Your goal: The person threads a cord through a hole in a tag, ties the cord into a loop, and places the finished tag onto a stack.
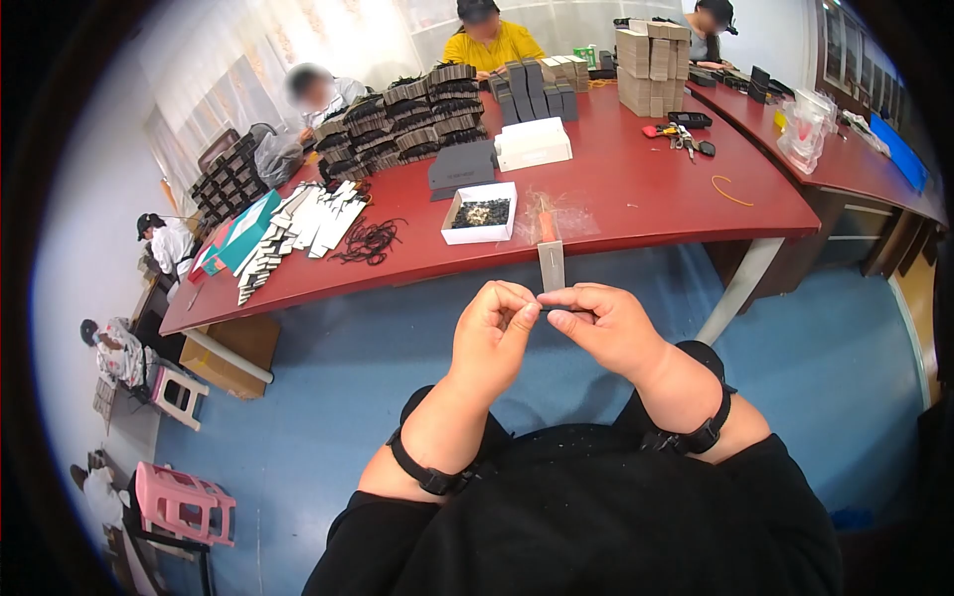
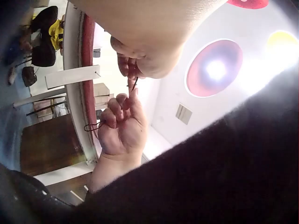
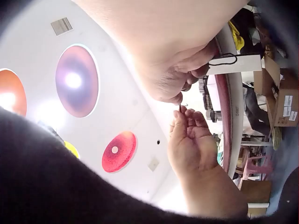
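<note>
In front of the torso, just off the table's near edge, both hands meet fingertip to fingertip. The left hand (image 1: 494, 333) pinches one end of a thin black cord (image 2: 135, 84) between thumb and fingers. Opposite it, the right hand (image 1: 604, 328) also pinches the cord, its other fingers curled. A loop of black cord (image 3: 226, 59) sticks out from the right hand's curled fingers. Most of the cord is hidden by the fingers. Beyond the hands, a pale strip (image 1: 551, 266) with an orange piece (image 1: 546, 226) juts over the table edge.
On the red table (image 1: 636, 189), a white box (image 1: 479, 236) holds small dark and gold pieces. Left of it lie black cords (image 1: 370, 241) and white strips (image 1: 333, 217). Stacked bundles (image 1: 397, 129) stand behind. Keys (image 1: 686, 142) lie right. Other people sit around the tables.
</note>
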Demonstrator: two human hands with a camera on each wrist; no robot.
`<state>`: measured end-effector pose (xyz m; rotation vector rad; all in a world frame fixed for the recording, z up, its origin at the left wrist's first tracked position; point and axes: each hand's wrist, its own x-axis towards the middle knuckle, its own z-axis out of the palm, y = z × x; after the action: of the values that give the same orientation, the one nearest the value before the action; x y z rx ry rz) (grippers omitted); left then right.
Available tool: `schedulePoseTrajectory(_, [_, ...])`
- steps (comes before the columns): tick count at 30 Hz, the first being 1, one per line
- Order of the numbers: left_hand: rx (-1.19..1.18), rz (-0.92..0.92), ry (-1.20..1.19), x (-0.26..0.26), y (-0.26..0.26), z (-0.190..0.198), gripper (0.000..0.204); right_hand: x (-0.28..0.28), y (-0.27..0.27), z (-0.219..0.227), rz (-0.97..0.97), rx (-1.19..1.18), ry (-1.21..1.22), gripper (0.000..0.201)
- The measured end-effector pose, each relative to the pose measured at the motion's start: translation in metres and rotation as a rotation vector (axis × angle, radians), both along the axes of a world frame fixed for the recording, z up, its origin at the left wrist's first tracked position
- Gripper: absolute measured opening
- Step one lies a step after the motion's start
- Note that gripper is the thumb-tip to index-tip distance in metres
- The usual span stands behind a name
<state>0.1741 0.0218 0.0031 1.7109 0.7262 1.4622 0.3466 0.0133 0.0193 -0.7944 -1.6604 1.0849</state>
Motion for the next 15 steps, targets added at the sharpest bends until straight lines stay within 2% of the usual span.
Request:
schedulePoseTrajectory(4, [-0.036,-0.02,0.007,-0.001,0.0,0.0,0.01,0.001,0.005,-0.004,-0.043,0.042,-0.105,0.02])
schedulePoseTrajectory(6, [-0.054,-0.051,-0.064,-0.001,0.002,-0.001,0.01,0.0,0.006,-0.008,0.028,-0.09,-0.007,0.016])
schedulePoseTrajectory(7, [-0.054,-0.052,-0.064,0.0,0.001,-0.001,0.01,0.0,0.006,-0.009,0.027,-0.09,-0.006,0.016])
schedulePoseTrajectory(9, [-0.036,-0.056,-0.036,0.0,-0.001,-0.001,0.011,-0.001,0.006,-0.009,0.079,-0.241,0.101,0.013])
schedulePoseTrajectory(13, [-0.041,-0.133,-0.089,0.001,0.0,-0.002,0.011,0.004,0.013,-0.015,0.101,-0.095,0.04,0.011])
schedulePoseTrajectory(15, [-0.166,-0.272,-0.192,-0.001,0.0,0.0,0.011,0.007,0.014,-0.015,0.247,-0.023,0.067,0.01])
